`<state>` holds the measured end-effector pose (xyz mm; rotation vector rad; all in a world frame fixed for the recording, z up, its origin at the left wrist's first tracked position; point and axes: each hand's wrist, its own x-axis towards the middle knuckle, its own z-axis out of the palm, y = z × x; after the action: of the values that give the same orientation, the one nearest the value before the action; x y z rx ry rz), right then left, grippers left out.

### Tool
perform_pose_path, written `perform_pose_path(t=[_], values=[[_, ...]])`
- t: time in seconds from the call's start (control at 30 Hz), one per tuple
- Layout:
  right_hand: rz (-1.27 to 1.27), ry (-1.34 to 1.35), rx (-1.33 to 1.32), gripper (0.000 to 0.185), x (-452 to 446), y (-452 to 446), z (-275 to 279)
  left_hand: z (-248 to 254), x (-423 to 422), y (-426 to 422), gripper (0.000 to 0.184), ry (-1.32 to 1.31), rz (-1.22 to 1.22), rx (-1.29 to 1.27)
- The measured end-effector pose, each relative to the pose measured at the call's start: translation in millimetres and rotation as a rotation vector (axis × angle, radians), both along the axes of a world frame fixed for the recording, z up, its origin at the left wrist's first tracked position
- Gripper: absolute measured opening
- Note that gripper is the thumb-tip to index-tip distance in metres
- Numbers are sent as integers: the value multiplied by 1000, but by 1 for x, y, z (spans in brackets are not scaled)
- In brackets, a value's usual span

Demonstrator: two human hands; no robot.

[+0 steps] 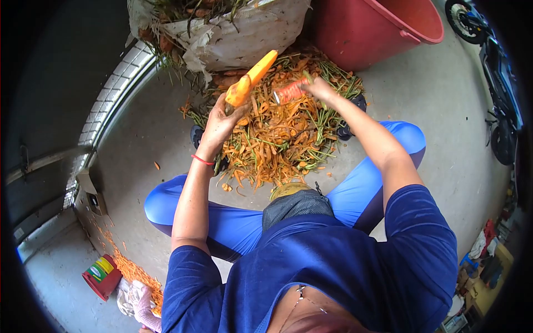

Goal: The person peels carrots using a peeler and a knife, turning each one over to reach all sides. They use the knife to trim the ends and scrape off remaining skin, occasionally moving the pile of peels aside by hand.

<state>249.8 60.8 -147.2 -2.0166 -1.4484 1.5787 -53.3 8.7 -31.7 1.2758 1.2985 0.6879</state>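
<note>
My left hand point(224, 119) is wrapped round the thick end of a peeled orange carrot point(252, 79), whose thin end points up and to the right. Across from it, my right hand point(321, 90) grips a red-orange cylinder point(290, 92) with a pale, metallic-looking end; what kind of tool it is I cannot make out. The cylinder and the carrot are apart. Below both hands lies a heap of orange peelings and green stems point(277, 133), spread on the floor between my feet.
A torn white sack point(244, 30) with carrots and greens stands ahead, beside a large red bucket point(355, 33). A motorcycle point(499, 83) is at the right. Behind me on the left are a small red bucket point(105, 283) and orange pieces point(130, 269) on the floor.
</note>
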Motion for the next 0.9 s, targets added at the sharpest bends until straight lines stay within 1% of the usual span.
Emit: perform_pose_path(t=[0.03,0.13,0.17,0.23,0.27,0.3,0.33,0.37,0.4,0.43,0.53,0.57,0.63,0.73,0.83,0.87,0.9], values=[[51,-51,-41,34,-1,-10,-18,-2,1,-1,55,39,9,22],[210,40,-183,42,-2,-28,-51,10,7,-4,59,146,41,57],[240,-40,-127,44,-4,-28,-56,10,5,-5,58,164,45,66],[284,-199,-1,48,-12,-21,-45,9,3,0,58,199,42,97],[290,-273,129,54,-9,-7,-37,0,1,1,57,135,84,129],[112,-57,204,53,-18,-2,3,12,4,0,55,96,116,130],[-29,-17,291,52,-28,0,43,12,3,3,55,121,126,123],[-72,-54,756,47,-33,3,47,10,-1,5,54,146,136,116],[-8,-50,742,46,-34,1,78,6,-3,7,54,117,149,169],[57,-45,727,44,-37,-4,116,7,-4,8,53,97,159,153],[82,71,605,38,-44,-16,148,16,0,7,52,76,173,92],[71,93,704,34,-46,-15,137,16,2,6,51,43,166,75],[101,109,621,31,-52,-15,142,21,4,4,50,-15,152,37],[130,79,643,30,-52,-12,119,38,9,-3,46,-69,138,-45],[122,123,506,23,-53,-22,94,35,7,-6,43,-119,131,-69],[167,135,475,18,-50,-24,79,34,7,-8,43,-134,134,-128],[171,147,420,21,-52,-30,76,32,6,-10,42,-148,136,-186]])
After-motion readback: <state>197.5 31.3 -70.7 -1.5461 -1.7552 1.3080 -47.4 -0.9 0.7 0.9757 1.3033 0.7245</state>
